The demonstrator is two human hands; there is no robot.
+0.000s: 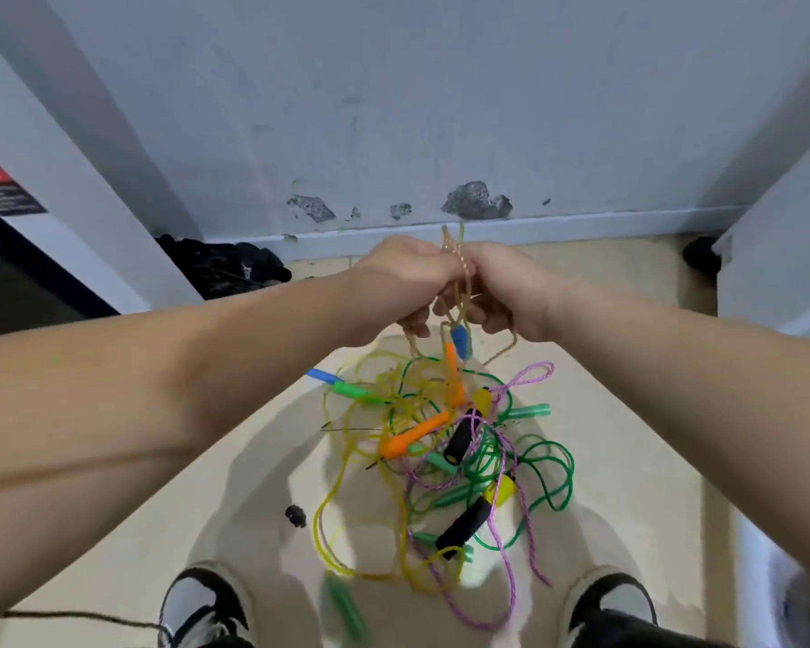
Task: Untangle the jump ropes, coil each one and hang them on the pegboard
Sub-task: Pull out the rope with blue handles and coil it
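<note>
A tangle of jump ropes (445, 456) lies on the floor between my feet: yellow, green and purple cords with orange, green, black, yellow and blue handles. My left hand (403, 282) and my right hand (501, 292) are raised together above the pile, both gripping a tan braided rope (459, 268) with a thin yellow-green cord beside it. A blue handle (460, 341) and an orange handle (452, 367) dangle just under my hands. Loops of the tan rope hang down toward the pile. No pegboard is in view.
A chipped grey wall (394, 109) stands close ahead. Dark cloth items (225, 266) lie at its foot on the left, a dark cabinet (15, 273) farther left. A small black piece (295, 515) sits on the floor. My two shoes (202, 605) flank the pile.
</note>
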